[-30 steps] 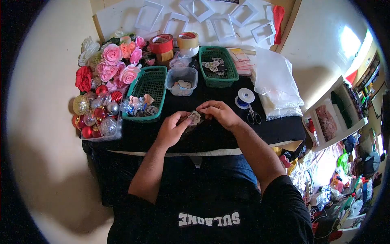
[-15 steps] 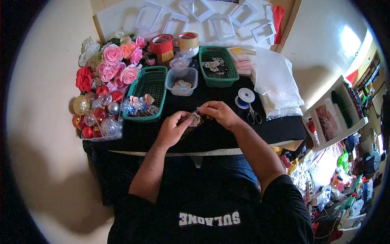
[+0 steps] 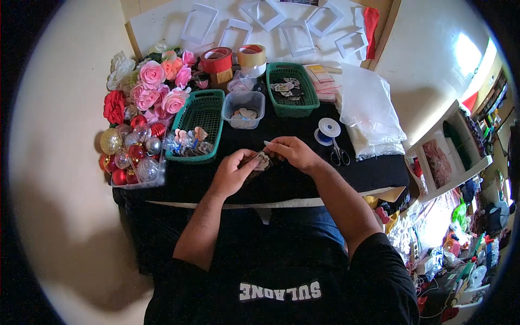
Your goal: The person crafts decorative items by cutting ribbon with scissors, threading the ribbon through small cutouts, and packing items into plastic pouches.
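My left hand (image 3: 233, 173) is closed on a small, pale cutout with a scalloped edge (image 3: 262, 161), held over the black-covered table near its front edge. My right hand (image 3: 293, 154) is pinched at the top of that piece, and a small whitish tip shows at its fingers. What exactly the right fingers hold is too small to make out. To the left, a green basket (image 3: 218, 122) holds several heart-shaped and grey pieces. Similar pale cutouts lie in a clear plastic tub (image 3: 230, 100) farther back.
Scissors (image 3: 339, 156) and a spool of blue ribbon (image 3: 329, 128) lie right of my hands. Plastic bags (image 3: 372, 103) sit at the right edge. Another green basket (image 3: 311, 105), tape rolls (image 3: 216, 59), artificial roses (image 3: 151, 76) and a box of baubles (image 3: 130, 151) stand around.
Both hands stay close together around the small cutout, with only slight finger movement. The whole view has shifted a little; nothing else has visibly moved.
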### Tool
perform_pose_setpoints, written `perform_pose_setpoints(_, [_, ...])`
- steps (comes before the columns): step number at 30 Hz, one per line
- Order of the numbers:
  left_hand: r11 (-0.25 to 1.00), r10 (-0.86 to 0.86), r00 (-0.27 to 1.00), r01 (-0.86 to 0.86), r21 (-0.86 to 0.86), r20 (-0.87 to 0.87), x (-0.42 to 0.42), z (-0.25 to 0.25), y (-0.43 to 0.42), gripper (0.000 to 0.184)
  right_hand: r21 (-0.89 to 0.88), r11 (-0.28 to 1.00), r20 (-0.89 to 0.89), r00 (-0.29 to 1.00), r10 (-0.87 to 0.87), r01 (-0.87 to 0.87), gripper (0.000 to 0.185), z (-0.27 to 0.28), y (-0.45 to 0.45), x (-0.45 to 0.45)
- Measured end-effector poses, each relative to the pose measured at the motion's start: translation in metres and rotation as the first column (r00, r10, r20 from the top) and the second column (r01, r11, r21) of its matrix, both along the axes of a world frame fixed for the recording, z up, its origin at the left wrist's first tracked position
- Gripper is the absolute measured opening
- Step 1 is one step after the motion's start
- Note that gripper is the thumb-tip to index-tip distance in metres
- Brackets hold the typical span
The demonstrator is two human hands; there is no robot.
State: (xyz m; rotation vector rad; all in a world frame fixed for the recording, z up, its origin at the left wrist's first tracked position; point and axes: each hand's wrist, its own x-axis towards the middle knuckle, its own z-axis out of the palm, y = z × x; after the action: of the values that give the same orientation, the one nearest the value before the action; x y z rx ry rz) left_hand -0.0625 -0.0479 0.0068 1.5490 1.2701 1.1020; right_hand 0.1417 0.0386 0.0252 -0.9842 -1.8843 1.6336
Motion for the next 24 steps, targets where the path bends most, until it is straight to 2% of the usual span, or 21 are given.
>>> perform_pose_setpoints(2, [0.999, -0.008, 1.0, 0.009, -0.031, 0.015, 0.0, 0.0, 0.0, 0.026, 0.035, 0.999, -0.004, 1.0, -0.006, 0.006, 0.032, 0.0, -0.002, 0.001])
perform_pose_setpoints(5, [1.0, 0.006, 1.0, -0.006, 0.022, 0.002, 0.0, -0.001, 0.0, 0.025, 0.011, 1.0, -0.001, 1.0, 0.007, -0.007, 0.033, -0.004, 0.004, 0.001])
perform_pose_setpoints(7, [0.999, 0.023, 1.0, -0.022, -0.038, 0.014, 0.0, 0.0, 0.0, 0.026, 0.036, 0.999, 0.008, 1.0, 0.012, -0.012, 0.033, -0.006, 0.005, 0.002])
perform_pose_setpoints(9, [0.999, 0.015, 1.0, -0.015, -0.028, 0.009, -0.001, -0.002, 0.001, 0.026, 0.058, 0.998, 0.017, 1.0, 0.016, -0.017, 0.033, -0.007, 0.006, 0.002])
perform_pose_setpoints(11, [1.0, 0.007, 1.0, -0.007, -0.02, 0.004, -0.002, -0.005, 0.001, 0.025, 0.004, 1.0, 0.005, 1.0, 0.018, -0.018, 0.032, -0.008, 0.007, 0.002])
perform_pose_setpoints(18, [0.999, 0.035, 0.997, -0.036, 0.02, 0.066, -0.004, -0.012, 0.004, 0.026, -0.016, 0.997, 0.012, 0.997, 0.079, -0.079, 0.029, -0.004, 0.004, 0.003])
perform_pose_setpoints(20, [0.999, 0.04, 0.996, -0.041, 0.007, 0.083, -0.002, -0.006, 0.001, 0.027, 0.15, 0.977, 0.0, 0.988, 0.155, -0.153, 0.024, -0.008, 0.004, 0.004])
perform_pose_setpoints(21, [0.999, 0.049, 0.996, -0.049, 0.0, 0.071, -0.002, -0.004, 0.0, 0.026, 0.154, 0.976, 0.0, 0.988, 0.156, -0.154, 0.024, -0.006, 0.002, 0.003])
perform_pose_setpoints(23, [0.998, 0.059, 0.997, -0.058, -0.004, 0.057, -0.003, -0.004, 0.0, 0.026, 0.032, 0.994, -0.059, 0.992, 0.11, -0.108, 0.02, -0.001, -0.001, 0.001])
perform_pose_setpoints(24, [0.999, 0.045, 0.996, -0.045, -0.001, 0.08, -0.003, -0.008, 0.001, 0.026, 0.034, 0.993, -0.06, 0.992, 0.111, -0.109, 0.02, -0.005, 0.001, 0.001])
